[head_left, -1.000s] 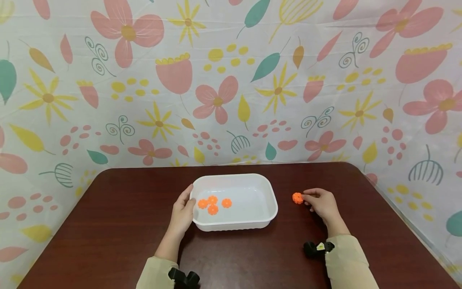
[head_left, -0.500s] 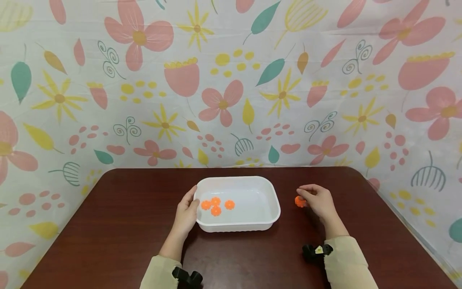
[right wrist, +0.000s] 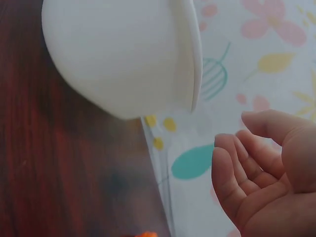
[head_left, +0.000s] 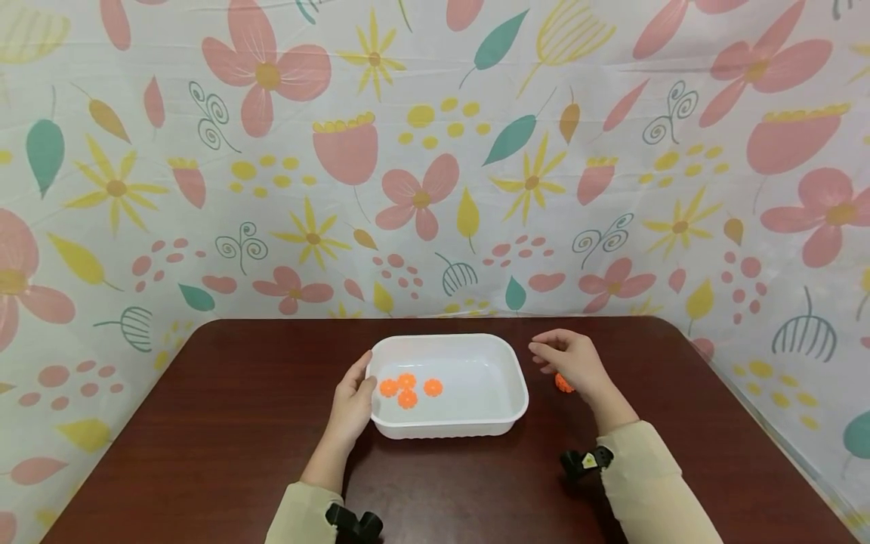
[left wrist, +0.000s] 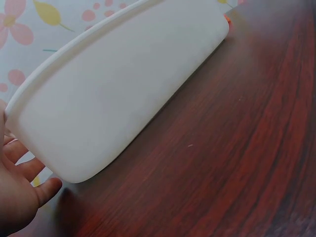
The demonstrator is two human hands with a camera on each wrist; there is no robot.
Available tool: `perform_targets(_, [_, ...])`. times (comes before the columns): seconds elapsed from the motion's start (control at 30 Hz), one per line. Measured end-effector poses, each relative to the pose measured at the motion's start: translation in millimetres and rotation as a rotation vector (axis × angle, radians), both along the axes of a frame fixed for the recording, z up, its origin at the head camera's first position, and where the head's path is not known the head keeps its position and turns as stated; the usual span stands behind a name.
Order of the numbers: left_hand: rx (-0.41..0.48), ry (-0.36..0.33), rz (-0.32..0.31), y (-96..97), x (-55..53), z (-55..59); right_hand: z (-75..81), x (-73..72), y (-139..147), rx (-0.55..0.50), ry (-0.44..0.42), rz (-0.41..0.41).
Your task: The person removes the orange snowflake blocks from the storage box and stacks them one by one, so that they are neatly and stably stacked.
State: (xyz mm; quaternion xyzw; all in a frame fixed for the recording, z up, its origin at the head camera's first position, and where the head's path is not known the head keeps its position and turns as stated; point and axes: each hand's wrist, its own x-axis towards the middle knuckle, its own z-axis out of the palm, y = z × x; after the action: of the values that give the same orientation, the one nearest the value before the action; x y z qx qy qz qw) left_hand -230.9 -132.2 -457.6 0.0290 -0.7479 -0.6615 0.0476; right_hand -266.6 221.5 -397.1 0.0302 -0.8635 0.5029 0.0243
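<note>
A white rectangular tray (head_left: 476,385) sits mid-table, with several small flower-shaped orange pieces (head_left: 407,398) lying in its left part. My left hand (head_left: 351,408) grips its left end, the thumb over the rim and the fingers (left wrist: 48,190) along the outer wall. To the right of the tray, my right hand (head_left: 574,363) is raised, its fingers loosely bent. The right wrist view shows a gap between the thumb and fingers (right wrist: 224,170) with nothing in it. Beneath that hand, more orange flower shapes (head_left: 563,383) rest on the table, partly hidden.
The dark brown wooden table (head_left: 224,423) has rounded far corners. Behind it hangs a white cloth (head_left: 435,174) printed with flowers and leaves. Each wrist wears a black camera mount (head_left: 586,462), over a beige sleeve (head_left: 652,476).
My right hand has left the orange shapes on the table and moved left and up toward the tray's right end. The left hand keeps its grip. The head view has shifted slightly.
</note>
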Motion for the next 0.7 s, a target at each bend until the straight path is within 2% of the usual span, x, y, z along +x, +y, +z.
perform_targets(0.33, [-0.011, 0.007, 0.008, -0.2, 0.6, -0.5, 6.8, -6.3, -28.3, 0.009, 0.006, 0.082])
perform_targets(0.7, [0.006, 0.005, 0.003, -0.1, -0.1, -0.4, 5.0, -11.8, -58.1, 0.010, -0.035, 0.149])
